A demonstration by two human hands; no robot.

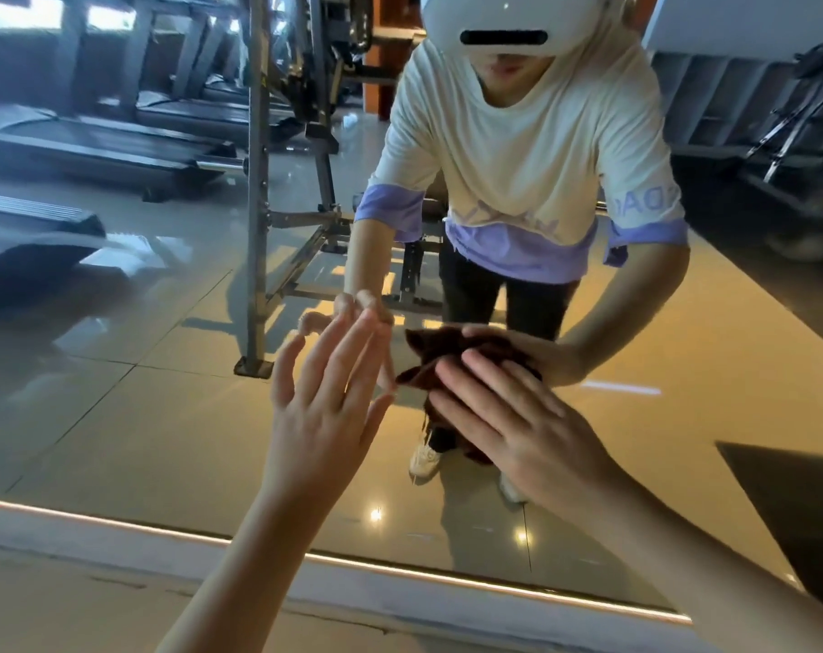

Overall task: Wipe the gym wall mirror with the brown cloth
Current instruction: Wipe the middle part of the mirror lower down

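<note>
The wall mirror fills most of the view, and its lower edge runs along a lit strip near the floor. A crumpled brown cloth lies flat against the glass low at centre right. My right hand presses on it with straight, spread fingers. My left hand is held up beside it with fingers straight and spread, fingertips at or near the glass, holding nothing. Both hands are mirrored just above.
The mirror reflects a person in a cream and purple shirt, a metal rack and treadmills on a glossy tiled floor. A pale baseboard ledge runs under the mirror. A dark panel sits at the right.
</note>
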